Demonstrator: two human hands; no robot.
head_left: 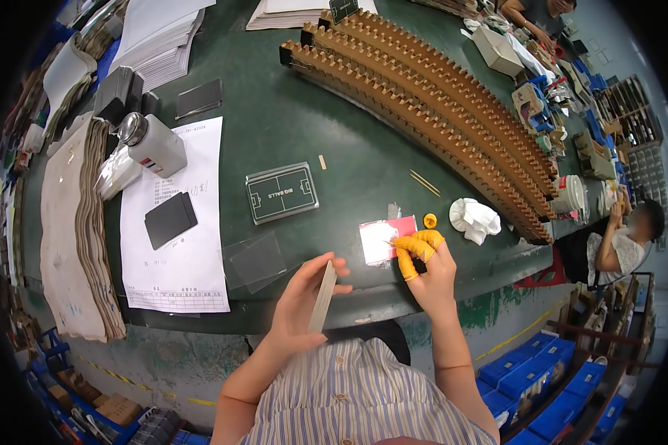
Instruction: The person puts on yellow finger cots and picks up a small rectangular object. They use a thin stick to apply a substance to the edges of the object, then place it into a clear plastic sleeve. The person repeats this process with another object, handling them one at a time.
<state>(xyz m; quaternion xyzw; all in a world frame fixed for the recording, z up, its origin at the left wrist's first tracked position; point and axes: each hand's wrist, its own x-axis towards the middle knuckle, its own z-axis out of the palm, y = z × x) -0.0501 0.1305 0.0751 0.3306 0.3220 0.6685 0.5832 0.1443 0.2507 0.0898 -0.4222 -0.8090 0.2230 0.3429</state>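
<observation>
My left hand (304, 300) grips a thin, pale rectangular plate (323, 297) seen nearly edge-on, near the table's front edge. To its right, my right hand (427, 268) wears yellow finger cots, and its fingers are pinched together over a white patch on a pink-and-white card (375, 245). What they pinch is too small to make out. A loose yellow finger cot (430, 221) lies just beyond, beside a crumpled white tissue (475, 220). Farther left rests a dark plate with white pitch lines (282, 194).
Long wooden slotted racks (423, 111) stretch across the right. Thin wooden sticks (425, 183) lie before them. At left are a pump bottle (156, 144), dark cards (171, 220) on a printed sheet (174, 278), clear sheets (256, 261) and a paper stack (82, 230). Two other people sit beyond.
</observation>
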